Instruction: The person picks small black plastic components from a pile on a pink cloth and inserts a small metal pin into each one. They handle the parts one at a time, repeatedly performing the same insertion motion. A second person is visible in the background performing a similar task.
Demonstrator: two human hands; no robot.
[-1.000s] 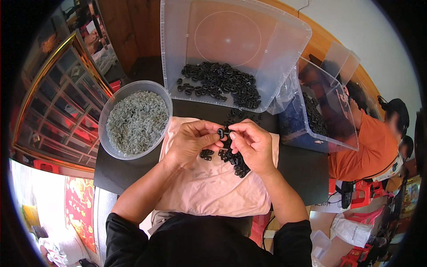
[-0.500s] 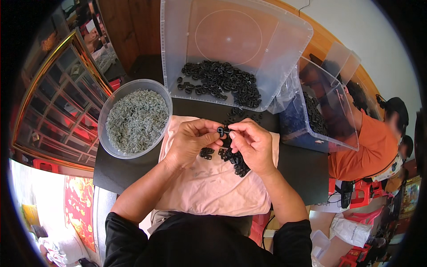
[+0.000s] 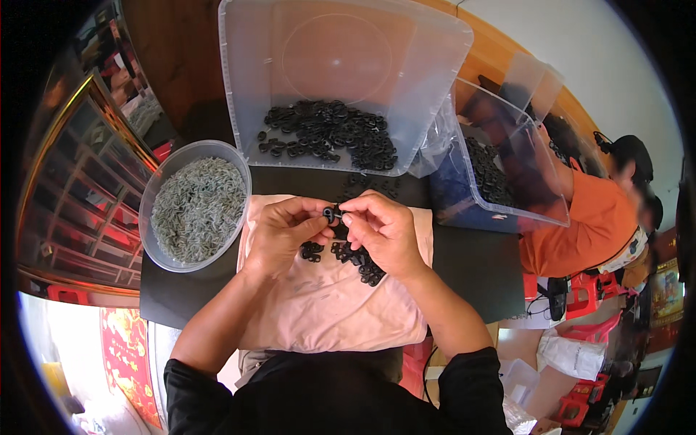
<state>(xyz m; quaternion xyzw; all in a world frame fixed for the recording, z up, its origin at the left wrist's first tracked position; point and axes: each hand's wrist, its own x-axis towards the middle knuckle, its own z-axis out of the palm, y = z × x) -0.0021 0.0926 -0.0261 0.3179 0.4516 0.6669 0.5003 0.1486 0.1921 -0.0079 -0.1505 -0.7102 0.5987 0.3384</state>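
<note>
Above a pale pink cloth [image 3: 326, 315], my two hands meet with fingertips almost together. Finger and thumb of my left hand [image 3: 275, 235] pinch a small black looped plastic part [image 3: 329, 214]. My right hand [image 3: 388, 232] is closed at the fingertips against that part's right side, on a tiny pale pin-like piece [image 3: 339, 214] mostly covered by the fingers. Loose black parts [image 3: 361, 264] lie in a pile under my right hand, and a smaller cluster [image 3: 312, 251] lies beside my left hand.
A round clear tub [image 3: 150, 243] of small grey pieces stands left on the black table [image 3: 471, 275]. A large clear bin [image 3: 250, 65] holding black parts lies behind the cloth. Another clear bin [image 3: 536, 206] stands right, near a person in an orange shirt [image 3: 591, 225].
The whole view has shifted, so the table and bins appear farther left. Both hands keep their pinch on the black part, with little change between them.
</note>
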